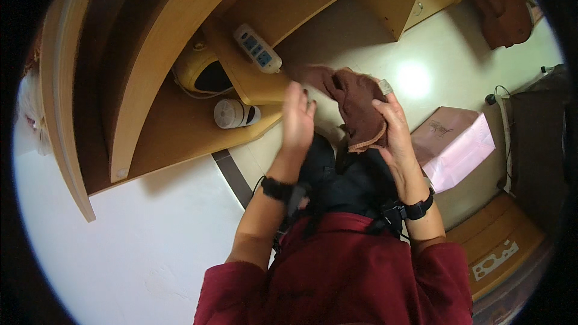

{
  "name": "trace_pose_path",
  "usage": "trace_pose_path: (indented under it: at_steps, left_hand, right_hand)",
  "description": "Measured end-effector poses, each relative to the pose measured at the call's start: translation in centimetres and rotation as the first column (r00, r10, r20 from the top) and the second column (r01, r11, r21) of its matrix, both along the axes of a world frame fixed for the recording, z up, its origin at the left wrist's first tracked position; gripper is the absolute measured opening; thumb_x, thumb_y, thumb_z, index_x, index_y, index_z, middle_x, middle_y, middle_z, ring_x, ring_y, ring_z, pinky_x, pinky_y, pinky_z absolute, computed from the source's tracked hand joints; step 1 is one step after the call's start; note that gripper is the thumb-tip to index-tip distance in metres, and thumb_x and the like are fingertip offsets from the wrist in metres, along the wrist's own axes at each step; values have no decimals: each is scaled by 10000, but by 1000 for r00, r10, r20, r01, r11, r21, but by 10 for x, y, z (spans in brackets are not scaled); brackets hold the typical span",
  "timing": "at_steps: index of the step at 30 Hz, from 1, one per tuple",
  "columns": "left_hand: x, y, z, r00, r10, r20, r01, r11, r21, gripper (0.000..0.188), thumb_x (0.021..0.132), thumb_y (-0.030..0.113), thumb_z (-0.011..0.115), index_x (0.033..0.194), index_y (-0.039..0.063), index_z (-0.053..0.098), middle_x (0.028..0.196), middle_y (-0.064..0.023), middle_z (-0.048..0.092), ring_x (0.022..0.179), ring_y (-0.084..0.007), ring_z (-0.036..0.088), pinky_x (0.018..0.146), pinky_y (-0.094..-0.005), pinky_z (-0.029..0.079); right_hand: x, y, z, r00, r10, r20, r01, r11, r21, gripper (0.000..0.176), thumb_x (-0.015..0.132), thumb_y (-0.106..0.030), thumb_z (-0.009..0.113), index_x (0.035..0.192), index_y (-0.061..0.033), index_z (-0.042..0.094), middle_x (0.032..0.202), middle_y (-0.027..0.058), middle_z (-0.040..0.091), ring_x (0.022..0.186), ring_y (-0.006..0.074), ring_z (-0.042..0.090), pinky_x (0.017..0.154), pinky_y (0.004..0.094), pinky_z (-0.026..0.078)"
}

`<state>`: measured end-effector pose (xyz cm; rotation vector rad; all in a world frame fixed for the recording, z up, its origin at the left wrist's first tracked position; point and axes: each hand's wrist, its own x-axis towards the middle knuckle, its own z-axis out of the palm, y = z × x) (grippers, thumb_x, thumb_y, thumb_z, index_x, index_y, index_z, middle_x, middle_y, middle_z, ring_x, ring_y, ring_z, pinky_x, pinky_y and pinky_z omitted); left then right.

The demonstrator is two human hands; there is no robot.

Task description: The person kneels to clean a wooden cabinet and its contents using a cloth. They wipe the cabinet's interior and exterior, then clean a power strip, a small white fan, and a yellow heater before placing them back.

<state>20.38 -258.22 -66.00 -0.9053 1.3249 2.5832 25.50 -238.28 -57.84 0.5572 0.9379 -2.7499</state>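
A brown cloth (pixel 361 104) with a stitched tan edge hangs in folds from my right hand (pixel 393 122). The thumb presses on its face, and a small pale tag shows at its upper right. My left hand (pixel 299 119) is raised to the left of the cloth, blurred, with its fingers stretched and nothing in them. Beyond its fingertips, the far end of the cloth is smeared by motion. Below both hands are my dark trousers (pixel 347 185).
A white power strip (pixel 257 48) lies on a wooden shelf (pixel 266 95) at the left. Below it are a white cylindrical container (pixel 235 113) and a yellow-black object (pixel 205 72). A pink and brown paper bag (pixel 456 144) is on the floor at the right, near a dark upholstered piece (pixel 537 140).
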Motion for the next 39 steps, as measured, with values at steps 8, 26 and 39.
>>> trace_pose_path:
  at_steps: [8,26,39]
  left_hand:
    - [-127,-11,20,963,268,32,-250,839,483,454,1016,303,557,1396,73,462,1341,-120,566,1258,-286,539,1179,-467,300]
    - [-47,-234,-48,806,565,179,-592,781,200,276,998,181,483,1171,-17,567,1025,-174,610,916,-290,614,910,-438,549]
    - [-46,-226,-36,871,407,273,-490,698,522,684,951,430,564,1442,-2,362,1374,-188,514,1234,-344,552,1099,-567,380]
  right_hand:
    - [15,0,-41,985,49,165,-67,992,104,425,981,-94,496,1400,-25,470,1320,89,560,1182,177,556,1017,310,449]
    - [50,13,-84,993,19,121,-37,988,153,418,967,-62,495,1384,-32,482,1335,81,549,1217,172,522,1054,306,406]
    - [56,-10,-55,984,17,177,-56,975,217,456,991,-169,571,1403,-21,444,1320,72,535,1200,149,496,1042,281,385]
